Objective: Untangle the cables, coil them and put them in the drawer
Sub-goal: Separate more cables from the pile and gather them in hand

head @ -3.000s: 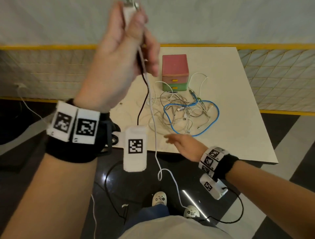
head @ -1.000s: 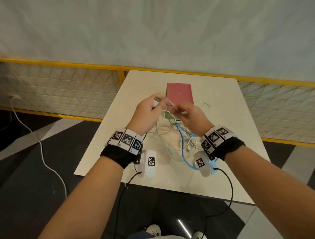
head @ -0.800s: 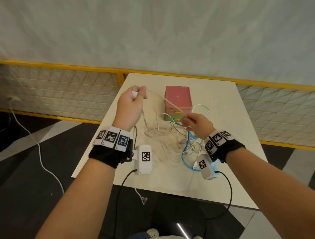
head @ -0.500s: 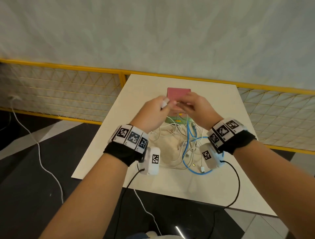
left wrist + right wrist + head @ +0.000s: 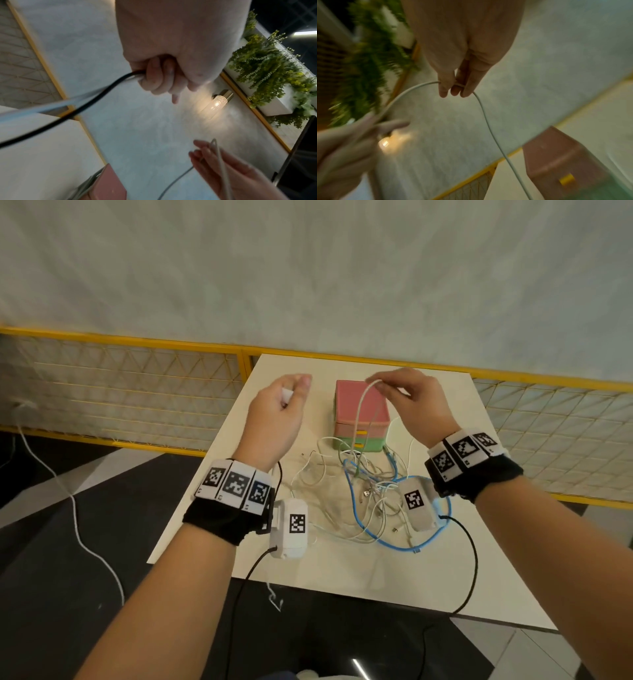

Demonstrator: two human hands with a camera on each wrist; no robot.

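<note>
Now white cable [image 5: 360, 419] spans both hands – L [image 5: 274, 419], R [image 5: 416, 402] – above drawer box [image 5: 359, 419].

The table [image 5: 359, 570] has a smooth, matt cream top, and the drawer box [image 5: 360, 409] near its far edge looks like matt plastic in pink and green, with glossy yellow pulls. The cables [image 5: 370, 494] piled in front of the box are sheathed in smooth rubbery plastic, white and blue, with small shiny metal plug tips. The wristbands [image 5: 222, 518] are black cloth carrying stiff matt printed tags.
</note>
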